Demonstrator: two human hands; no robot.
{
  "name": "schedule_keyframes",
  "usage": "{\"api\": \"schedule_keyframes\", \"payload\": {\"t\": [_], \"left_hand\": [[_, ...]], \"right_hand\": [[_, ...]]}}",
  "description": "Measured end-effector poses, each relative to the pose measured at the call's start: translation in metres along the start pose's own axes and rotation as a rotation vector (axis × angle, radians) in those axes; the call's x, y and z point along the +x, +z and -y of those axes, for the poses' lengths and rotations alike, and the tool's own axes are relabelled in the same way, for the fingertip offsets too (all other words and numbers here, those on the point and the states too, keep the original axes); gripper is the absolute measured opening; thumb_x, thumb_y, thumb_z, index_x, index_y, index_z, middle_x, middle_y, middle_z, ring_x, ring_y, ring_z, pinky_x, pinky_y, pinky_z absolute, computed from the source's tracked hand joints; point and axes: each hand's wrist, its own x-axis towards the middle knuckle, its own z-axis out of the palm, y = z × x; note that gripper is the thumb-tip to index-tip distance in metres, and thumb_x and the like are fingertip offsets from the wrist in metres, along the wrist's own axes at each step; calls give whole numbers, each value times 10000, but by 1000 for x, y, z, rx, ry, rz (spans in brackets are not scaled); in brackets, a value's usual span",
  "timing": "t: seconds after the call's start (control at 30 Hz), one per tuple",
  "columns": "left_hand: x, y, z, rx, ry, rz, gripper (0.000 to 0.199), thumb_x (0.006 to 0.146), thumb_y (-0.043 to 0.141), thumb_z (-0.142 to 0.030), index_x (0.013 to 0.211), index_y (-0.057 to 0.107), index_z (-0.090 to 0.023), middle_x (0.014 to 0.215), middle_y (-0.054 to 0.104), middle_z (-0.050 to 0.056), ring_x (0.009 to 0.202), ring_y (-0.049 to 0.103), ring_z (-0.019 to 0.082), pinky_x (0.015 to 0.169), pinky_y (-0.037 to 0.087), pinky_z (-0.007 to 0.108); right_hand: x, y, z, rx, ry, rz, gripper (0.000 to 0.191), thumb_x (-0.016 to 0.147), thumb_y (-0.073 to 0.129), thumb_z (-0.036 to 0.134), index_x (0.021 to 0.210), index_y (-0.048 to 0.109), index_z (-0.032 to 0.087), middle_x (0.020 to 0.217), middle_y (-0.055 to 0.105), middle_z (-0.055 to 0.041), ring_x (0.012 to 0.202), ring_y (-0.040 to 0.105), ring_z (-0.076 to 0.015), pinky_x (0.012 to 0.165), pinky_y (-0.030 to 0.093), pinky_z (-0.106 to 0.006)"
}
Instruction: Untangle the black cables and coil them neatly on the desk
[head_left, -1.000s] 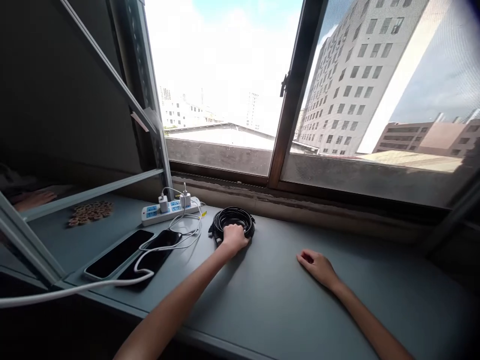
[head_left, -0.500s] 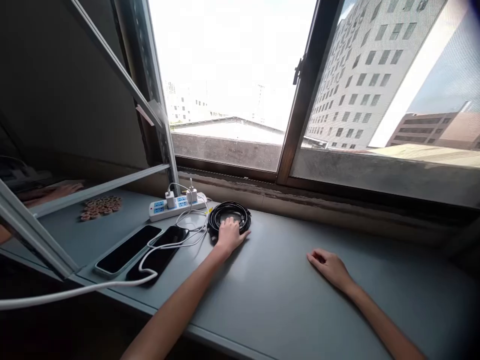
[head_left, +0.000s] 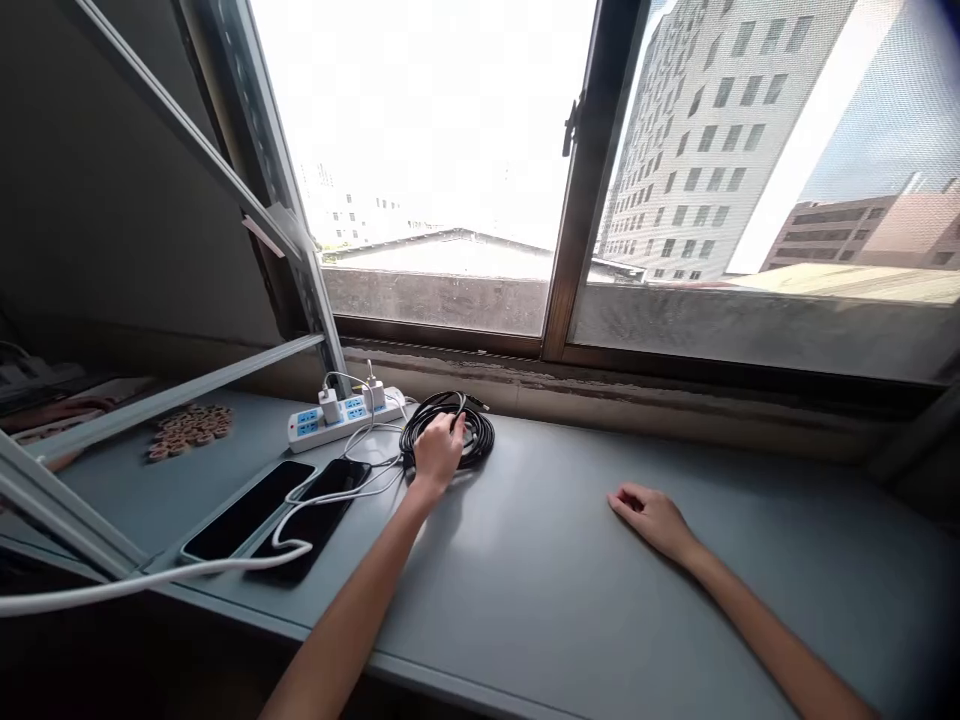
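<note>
A coil of black cable (head_left: 480, 442) lies on the grey table near the window sill. My left hand (head_left: 439, 450) is closed on a strand at the coil's upper side, thumb against the fingers, with a loop standing up a little. A connector end points out at the coil's top right. Well to the right, my right hand (head_left: 656, 520) rests on the table, fingers loosely curled in, with nothing visible in it.
A white power strip (head_left: 345, 420) with two plugged chargers stands left of the coil. White cables run over two phones, one pale-edged (head_left: 251, 510), one black (head_left: 319, 520). Behind a metal frame (head_left: 187, 385) are small brown rings (head_left: 191, 430) and part of another person's hand.
My left hand has gone from lying spread over the coil to pinching a strand and raising a loop slightly. The right hand stays resting on the table. The view has shifted slightly.
</note>
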Motion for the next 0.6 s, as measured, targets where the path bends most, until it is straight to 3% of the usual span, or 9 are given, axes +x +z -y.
{"api": "schedule_keyframes", "payload": {"t": [0.23,0.37,0.5,0.6], "left_hand": [[5,0,10,-140,-56,-328,374,939,262,-361,819,554,-162,769,608,50,691,560,143,598,344,230],[4,-6,7,-260,10,-484,365,936,254,-359,800,531,-165,725,568,44,677,545,131,646,382,231],[5,-25,-9,-387,66,-589,356,940,243,-345,825,526,-160,639,487,1,545,472,94,580,389,213],[10,-50,-30,-481,116,-664,360,931,287,-371,818,550,-154,597,438,-21,497,411,76,525,369,203]], "right_hand": [[0,-3,6,3,16,-7,330,796,408,442,590,493,199,596,550,-1,559,462,-142,535,305,-248],[1,-2,6,5,16,-7,326,795,406,438,591,496,199,596,554,2,558,470,-141,530,302,-241],[2,-1,5,11,10,-9,314,795,401,427,608,504,197,602,560,1,562,482,-144,531,298,-240],[2,0,5,10,4,-15,308,796,404,416,608,506,194,600,557,0,563,482,-144,531,289,-239]]}}
